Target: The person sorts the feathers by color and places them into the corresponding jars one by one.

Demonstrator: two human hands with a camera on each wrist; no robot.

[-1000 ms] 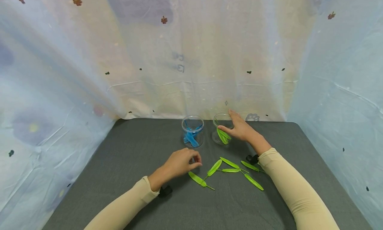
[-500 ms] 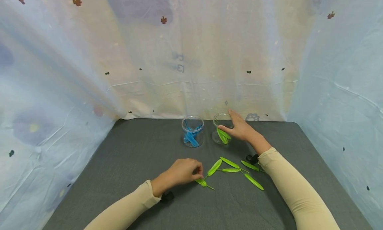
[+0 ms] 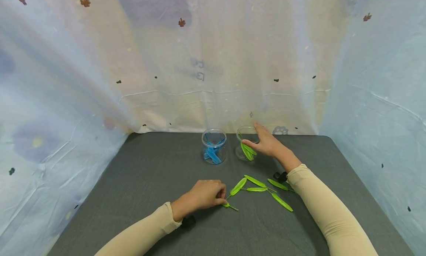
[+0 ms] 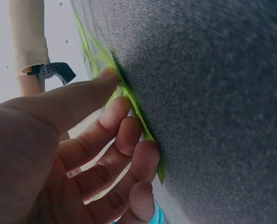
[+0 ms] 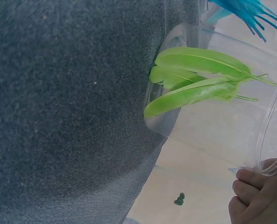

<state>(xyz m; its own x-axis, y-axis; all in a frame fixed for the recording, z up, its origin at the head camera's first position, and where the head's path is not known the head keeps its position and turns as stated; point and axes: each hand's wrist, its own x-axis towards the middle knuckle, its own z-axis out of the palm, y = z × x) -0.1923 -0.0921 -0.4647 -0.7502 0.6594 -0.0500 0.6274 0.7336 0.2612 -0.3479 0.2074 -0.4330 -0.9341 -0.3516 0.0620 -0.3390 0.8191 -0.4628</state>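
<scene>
My left hand (image 3: 208, 194) is down at the table over a bright green feather (image 3: 233, 208), whose vane is mostly hidden by the fingers in the head view. In the left wrist view the thumb and curled fingers meet this feather (image 4: 141, 114), which lies along the cloth; the thumb is blurred. My right hand (image 3: 266, 142) holds the rim of a clear jar (image 3: 240, 152), thumb in front and fingers at the far side. Several green feathers (image 5: 199, 63) lean inside that jar. Only the right fingers (image 5: 250, 186) show by the rim in the right wrist view.
Left of the held jar stands another clear jar (image 3: 203, 148) with blue feathers (image 3: 212, 154) in it. Several loose green feathers (image 3: 255, 181) lie on the dark grey tablecloth (image 3: 159, 156), between the arms. A patterned curtain (image 3: 233, 63) hangs right behind the table's far edge.
My left hand has come down and toward me, onto the nearest green feather, covering most of its vane. The right hand and both jars have stayed in place.
</scene>
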